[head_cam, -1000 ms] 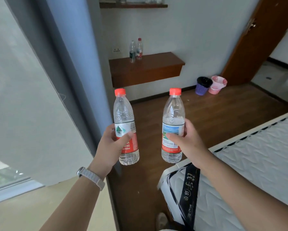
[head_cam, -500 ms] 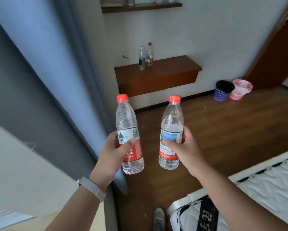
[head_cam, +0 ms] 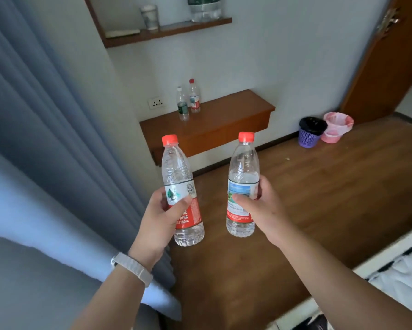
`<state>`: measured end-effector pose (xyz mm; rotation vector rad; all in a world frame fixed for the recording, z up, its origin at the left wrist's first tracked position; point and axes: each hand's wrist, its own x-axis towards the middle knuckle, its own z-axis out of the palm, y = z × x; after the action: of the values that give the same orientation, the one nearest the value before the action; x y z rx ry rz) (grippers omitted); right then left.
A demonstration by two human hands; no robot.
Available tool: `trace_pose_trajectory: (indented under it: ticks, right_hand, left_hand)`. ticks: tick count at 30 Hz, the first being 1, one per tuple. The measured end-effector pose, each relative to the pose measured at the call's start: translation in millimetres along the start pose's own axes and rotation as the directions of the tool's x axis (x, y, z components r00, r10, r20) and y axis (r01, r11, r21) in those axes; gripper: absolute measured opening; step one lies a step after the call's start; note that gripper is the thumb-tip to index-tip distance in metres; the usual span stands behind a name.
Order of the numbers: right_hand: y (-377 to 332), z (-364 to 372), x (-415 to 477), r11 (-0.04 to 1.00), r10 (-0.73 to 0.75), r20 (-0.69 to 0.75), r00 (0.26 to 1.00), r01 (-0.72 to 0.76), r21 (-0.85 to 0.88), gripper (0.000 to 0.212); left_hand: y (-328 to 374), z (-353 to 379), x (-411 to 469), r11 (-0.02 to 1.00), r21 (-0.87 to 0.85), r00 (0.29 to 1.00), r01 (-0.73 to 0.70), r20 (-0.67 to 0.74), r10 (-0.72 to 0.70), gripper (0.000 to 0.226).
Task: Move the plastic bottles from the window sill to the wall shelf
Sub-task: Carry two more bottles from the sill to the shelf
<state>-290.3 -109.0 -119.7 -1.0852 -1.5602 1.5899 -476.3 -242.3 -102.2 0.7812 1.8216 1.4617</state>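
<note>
My left hand (head_cam: 160, 216) grips a clear plastic bottle (head_cam: 176, 172) with a red cap and a red-and-white label, held upright. A second clear red-capped bottle (head_cam: 243, 167) with a blue picture label stands upright in the grip of my right hand (head_cam: 262, 208). Both are in front of me over the wooden floor. Ahead, a brown wall shelf (head_cam: 226, 117) juts from the white wall. Two more bottles stand at its back left: one with a green label (head_cam: 182, 104) and one with a red label (head_cam: 194, 96).
A blue-grey curtain (head_cam: 45, 139) hangs along the left. Higher up is a narrow shelf (head_cam: 171, 32) with a cup and a large bottle. A purple bin (head_cam: 311, 132) and a pink bin (head_cam: 336, 126) stand by the wooden door (head_cam: 386, 67). A mattress corner (head_cam: 390, 282) is at the lower right.
The view has swung away from the window towards the wall shelf, which now looks nearer. The mattress has slid to the lower right. Both hands still hold their bottles upright.
</note>
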Motion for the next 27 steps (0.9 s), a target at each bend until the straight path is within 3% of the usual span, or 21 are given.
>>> trace_pose_trajectory:
  ticks: [12,16,27]
  right_hand:
    - [32.9,-0.6,76.8,0.991,0.131,-0.151,0.980,-0.135,-0.017,0.052]
    - [24.8,18.1,129.6,0.984,0.115,-0.210,0.971,-0.140,-0.109,0.052]
    - [-14.7,98.7,280.3,0.988,0.072,-0.226,0.972,-0.100,-0.117,0.047]
  left_hand:
    - [-4.9,30.0,128.9,0.999,0.002,0.983,0.047,0.179,-0.046,0.076]
    - [-6.7,21.5,193.2,0.995,-0.028,0.974,0.098,0.206,-0.091,0.077]
    - [3.5,-23.1,370.5,0.984,-0.106,0.952,0.144,0.287,-0.108,0.075]
